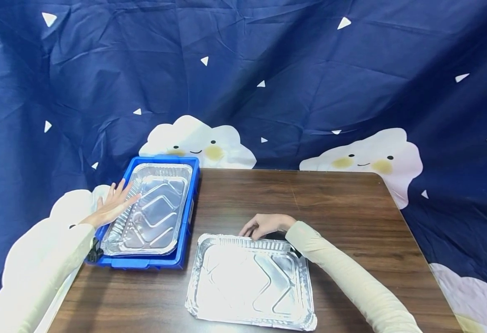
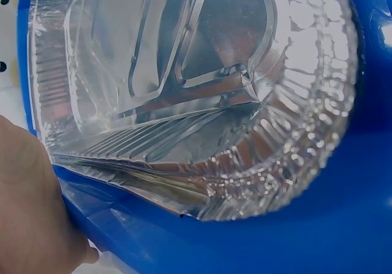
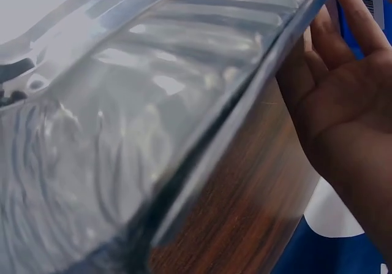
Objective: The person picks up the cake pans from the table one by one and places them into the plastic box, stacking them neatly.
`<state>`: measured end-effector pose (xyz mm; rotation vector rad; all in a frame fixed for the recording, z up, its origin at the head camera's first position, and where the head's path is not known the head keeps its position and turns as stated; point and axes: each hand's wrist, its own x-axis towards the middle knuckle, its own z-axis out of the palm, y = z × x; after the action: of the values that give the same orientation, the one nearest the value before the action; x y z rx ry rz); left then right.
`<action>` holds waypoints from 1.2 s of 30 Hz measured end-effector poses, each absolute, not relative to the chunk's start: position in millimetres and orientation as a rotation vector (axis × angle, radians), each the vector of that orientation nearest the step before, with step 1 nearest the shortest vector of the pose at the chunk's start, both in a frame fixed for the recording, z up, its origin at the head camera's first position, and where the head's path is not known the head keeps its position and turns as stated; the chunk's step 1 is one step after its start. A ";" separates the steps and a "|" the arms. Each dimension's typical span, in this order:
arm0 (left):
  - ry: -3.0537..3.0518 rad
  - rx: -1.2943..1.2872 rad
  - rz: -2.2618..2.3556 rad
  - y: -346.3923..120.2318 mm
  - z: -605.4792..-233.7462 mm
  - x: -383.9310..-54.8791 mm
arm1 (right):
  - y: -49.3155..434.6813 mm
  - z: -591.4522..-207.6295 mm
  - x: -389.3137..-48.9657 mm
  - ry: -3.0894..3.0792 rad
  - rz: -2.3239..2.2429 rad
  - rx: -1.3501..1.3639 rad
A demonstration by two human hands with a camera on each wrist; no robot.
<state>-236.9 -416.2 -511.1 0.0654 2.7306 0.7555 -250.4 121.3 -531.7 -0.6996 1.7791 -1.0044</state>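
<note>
A silver foil tray (image 1: 160,208) lies inside a blue plastic bin (image 1: 143,263) at the left. My left hand (image 1: 112,206) is over the bin's left side, its fingers spread and straight near the tray's rim. The left wrist view shows part of that hand (image 2: 30,206) beside the foil tray (image 2: 177,127), whose near side wall is creased. A second foil tray (image 1: 247,282) sits on the table in front. My right hand (image 1: 267,225) grips its far rim with bent fingers. In the right wrist view, that rim partly hides the fingers (image 3: 331,41).
The brown wood-grain table (image 1: 351,208) carries both trays and the bin. Behind it hangs a dark blue cloth (image 1: 243,60) with white clouds and triangles. A black device (image 1: 95,251) sits at my left wrist.
</note>
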 end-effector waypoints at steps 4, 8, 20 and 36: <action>2.740 0.065 0.738 -416.1 -512.3 -237.7 | 121.2 -531.4 -250.5 1.774 -1.021 -0.703; 2.741 0.060 0.727 -416.4 -513.0 -238.2 | 121.1 -531.8 -251.0 1.779 -1.004 -0.710; 2.746 0.073 0.746 -415.8 -511.0 -236.4 | 125.5 -515.5 -252.5 1.770 -1.026 -0.745; 2.711 0.075 0.767 -413.1 -503.6 -232.8 | 135.8 -482.7 -255.0 1.761 -1.086 -0.811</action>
<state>-232.8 -413.1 -503.6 0.0752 2.7111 0.7670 -255.0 135.8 -482.7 -0.8107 1.7613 -1.0856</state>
